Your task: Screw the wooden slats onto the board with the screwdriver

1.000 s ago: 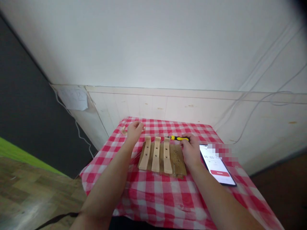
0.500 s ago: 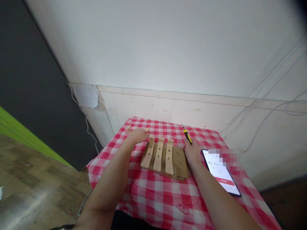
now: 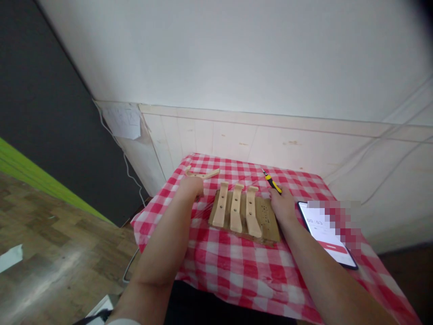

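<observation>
A wooden board (image 3: 267, 221) with three pale wooden hooks (image 3: 236, 212) on it lies on the red-and-white checked tablecloth (image 3: 237, 271). My left hand (image 3: 191, 186) is closed on a loose pale wooden hook (image 3: 204, 174) just left of the board, lifted a little. My right hand (image 3: 283, 203) is at the board's right end, closed on a yellow-and-black screwdriver (image 3: 272, 182) whose tip points to the far left.
A phone (image 3: 324, 232) with a lit screen lies on the cloth to the right of my right hand. A white panelled wall stands close behind the table. Cables hang on the wall; wooden floor lies to the left.
My left hand has taken up the loose wooden hook and raised it. My right hand turned the screwdriver from lying sideways to pointing away. The view shifted left.
</observation>
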The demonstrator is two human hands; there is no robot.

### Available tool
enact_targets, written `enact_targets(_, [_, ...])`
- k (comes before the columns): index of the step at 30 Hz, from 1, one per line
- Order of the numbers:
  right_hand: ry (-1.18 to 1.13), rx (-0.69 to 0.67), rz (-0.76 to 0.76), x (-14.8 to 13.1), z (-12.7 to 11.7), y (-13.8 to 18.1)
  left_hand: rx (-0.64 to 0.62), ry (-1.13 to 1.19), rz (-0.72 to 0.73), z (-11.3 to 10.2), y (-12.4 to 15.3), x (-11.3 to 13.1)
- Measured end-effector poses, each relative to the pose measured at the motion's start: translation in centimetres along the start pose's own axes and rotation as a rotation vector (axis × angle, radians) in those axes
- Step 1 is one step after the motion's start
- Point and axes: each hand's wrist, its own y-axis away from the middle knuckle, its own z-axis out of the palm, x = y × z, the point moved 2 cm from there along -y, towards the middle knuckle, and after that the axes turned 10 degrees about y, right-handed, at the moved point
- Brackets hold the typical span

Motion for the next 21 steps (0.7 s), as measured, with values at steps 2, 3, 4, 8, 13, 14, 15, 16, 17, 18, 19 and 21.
enact_targets(2, [0.006, -0.002, 0.004, 0.07, 0.06, 0.0, -0.072, 0.02, 0.017, 0.17, -0.15, 0.1])
enact_targets(3, [0.011, -0.002, 0.004, 0.07, 0.07, 0.01, -0.1, 0.033, 0.025, 0.23, -0.21, 0.15])
enact_targets(4, [0.015, -0.003, 0.004, 0.05, 0.07, 0.02, -0.121, 0.046, 0.035, 0.28, -0.26, 0.19])
enact_targets(8, [0.031, -0.007, -0.001, -0.01, 0.0, 0.0, -0.132, 0.069, 0.07, 0.36, -0.39, 0.34])
enact_targets(13, [0.035, -0.003, 0.01, 0.33, 0.02, -0.16, -0.097, 0.068, 0.098, 0.27, -0.25, 0.37])
enact_targets(14, [0.034, 0.001, 0.013, 0.39, 0.04, -0.18, -0.084, 0.067, 0.105, 0.21, -0.2, 0.35])
enact_targets(15, [0.032, 0.004, 0.015, 0.43, 0.06, -0.2, -0.069, 0.066, 0.115, 0.14, -0.16, 0.33])
enact_targets(16, [0.029, 0.006, 0.015, 0.45, 0.07, -0.22, -0.05, 0.068, 0.126, 0.05, -0.13, 0.33])
enact_targets(17, [0.025, 0.006, 0.013, 0.44, 0.08, -0.23, -0.028, 0.07, 0.14, -0.04, -0.13, 0.34])
enact_targets(18, [0.021, 0.003, 0.01, 0.41, 0.09, -0.24, -0.006, 0.074, 0.154, -0.13, -0.14, 0.37])
enact_targets(19, [0.018, 0.001, 0.007, 0.36, 0.08, -0.24, 0.014, 0.077, 0.168, -0.2, -0.17, 0.41])
enact_targets(21, [0.013, 0.004, 0.005, 0.24, -0.01, -0.22, 0.037, 0.076, 0.189, -0.26, -0.28, 0.53])
